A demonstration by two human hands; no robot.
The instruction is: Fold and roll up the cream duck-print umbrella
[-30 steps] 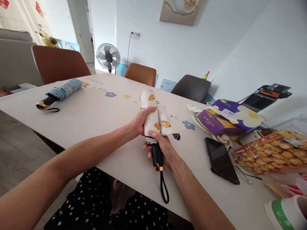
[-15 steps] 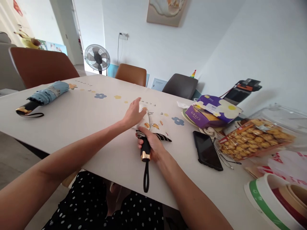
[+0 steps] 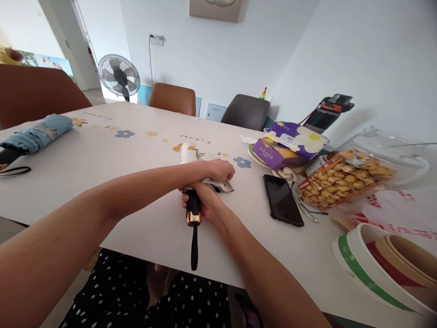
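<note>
A folded white umbrella point(image 3: 189, 154) with small printed figures lies on the table, its black handle, gold end band and wrist strap pointing towards me. My right hand point(image 3: 206, 197) is wrapped around it where the handle meets the fabric. Crossing above that, my left hand point(image 3: 221, 170) is closed at the loose flap of fabric on the umbrella's right side; its fingertips are mostly hidden. A second folded umbrella point(image 3: 44, 132), light blue with a black handle, rests at the table's left.
The table point(image 3: 143, 196) has a flower-printed cover. To the right are a black phone point(image 3: 282, 200), cables, a purple tissue pack point(image 3: 293, 136) on a purple box, a clear snack container point(image 3: 348, 182) and stacked paper bowls point(image 3: 368, 269). Chairs and a fan point(image 3: 119, 76) stand beyond.
My left hand has moved right across the umbrella, from its left side to the loose flap, and its fingers have closed. My right hand keeps its hold. The view has shifted right.
</note>
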